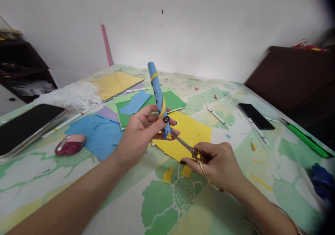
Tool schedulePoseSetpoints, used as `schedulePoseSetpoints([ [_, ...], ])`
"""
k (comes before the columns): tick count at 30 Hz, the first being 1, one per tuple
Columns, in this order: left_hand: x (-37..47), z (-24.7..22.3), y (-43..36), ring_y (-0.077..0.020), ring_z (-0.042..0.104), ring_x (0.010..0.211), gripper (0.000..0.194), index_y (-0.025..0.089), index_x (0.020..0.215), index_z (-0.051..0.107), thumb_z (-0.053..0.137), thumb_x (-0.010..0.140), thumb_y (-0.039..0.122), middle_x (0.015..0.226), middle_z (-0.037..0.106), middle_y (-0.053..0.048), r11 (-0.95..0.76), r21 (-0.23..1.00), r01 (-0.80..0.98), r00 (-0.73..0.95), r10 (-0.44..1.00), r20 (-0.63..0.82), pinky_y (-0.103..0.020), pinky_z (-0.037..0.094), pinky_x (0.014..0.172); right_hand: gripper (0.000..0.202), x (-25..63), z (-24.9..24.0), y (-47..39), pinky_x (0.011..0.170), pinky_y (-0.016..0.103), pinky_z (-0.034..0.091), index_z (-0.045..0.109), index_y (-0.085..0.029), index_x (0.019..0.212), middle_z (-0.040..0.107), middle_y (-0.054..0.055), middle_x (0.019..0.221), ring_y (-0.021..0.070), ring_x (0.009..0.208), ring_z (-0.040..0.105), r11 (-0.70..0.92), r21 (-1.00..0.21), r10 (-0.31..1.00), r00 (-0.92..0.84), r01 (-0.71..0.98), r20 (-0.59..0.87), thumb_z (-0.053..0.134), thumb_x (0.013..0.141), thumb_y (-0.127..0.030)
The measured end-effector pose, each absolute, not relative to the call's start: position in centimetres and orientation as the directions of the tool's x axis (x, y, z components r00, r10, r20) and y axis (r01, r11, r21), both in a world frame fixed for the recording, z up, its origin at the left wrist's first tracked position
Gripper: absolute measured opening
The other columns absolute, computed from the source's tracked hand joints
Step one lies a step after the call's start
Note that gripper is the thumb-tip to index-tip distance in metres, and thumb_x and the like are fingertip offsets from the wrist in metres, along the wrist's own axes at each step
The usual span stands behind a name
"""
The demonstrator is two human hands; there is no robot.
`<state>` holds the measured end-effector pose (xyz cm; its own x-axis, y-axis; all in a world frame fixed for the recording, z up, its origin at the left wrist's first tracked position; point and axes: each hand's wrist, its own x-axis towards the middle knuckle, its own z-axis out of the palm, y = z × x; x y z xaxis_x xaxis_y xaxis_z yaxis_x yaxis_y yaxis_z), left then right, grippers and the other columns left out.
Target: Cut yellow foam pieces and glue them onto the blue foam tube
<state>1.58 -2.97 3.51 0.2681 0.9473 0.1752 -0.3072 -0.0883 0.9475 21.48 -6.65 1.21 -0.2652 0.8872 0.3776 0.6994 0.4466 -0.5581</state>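
Your left hand (142,132) pinches the blue paper tube (156,88) near its lower end, thumb in front and fingers behind, so that it leans upright above the yellow sheet (195,126). A yellow paper strip (163,106) winds round the tube, and a small yellow flower (169,136) sits at its bottom end. Your right hand (220,161) grips the gold-handled scissors (184,144), blades aimed at that end; I cannot tell whether the tips touch the paper.

Those tips sit very near your left fingertips, so a slip could nick you. Pushing too firmly might knock the flower off or tear the tube's edge. The tube bends partway up, and a harder squeeze from your thumb could crease it further; if the strip is only lightly fixed, the same pressure may work it loose. Watch your right wrist too: dropping it could scatter the yellow offcuts (168,175) on the floral tablecloth (123,200)
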Motion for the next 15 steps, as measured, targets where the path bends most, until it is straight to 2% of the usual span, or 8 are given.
schedulePoseSetpoints([
  [15,1.75,3.35,-2.8,-0.0174,0.067,0.07,0.016,0.017,0.099,0.053,0.058,0.085,0.023,0.082,0.064,-0.002,-0.074,0.94,-0.334,0.28,0.944,0.173,-0.027,0.056,0.064,0.041,21.6,1.26,-6.77,0.038,0.016,0.017,0.046,-0.014,0.049,0.026,-0.008,0.044,0.0043,0.044,0.02,0.479,-0.556,0.869,-0.278,0.679,0.409,0.074,0.067,-0.037],
])
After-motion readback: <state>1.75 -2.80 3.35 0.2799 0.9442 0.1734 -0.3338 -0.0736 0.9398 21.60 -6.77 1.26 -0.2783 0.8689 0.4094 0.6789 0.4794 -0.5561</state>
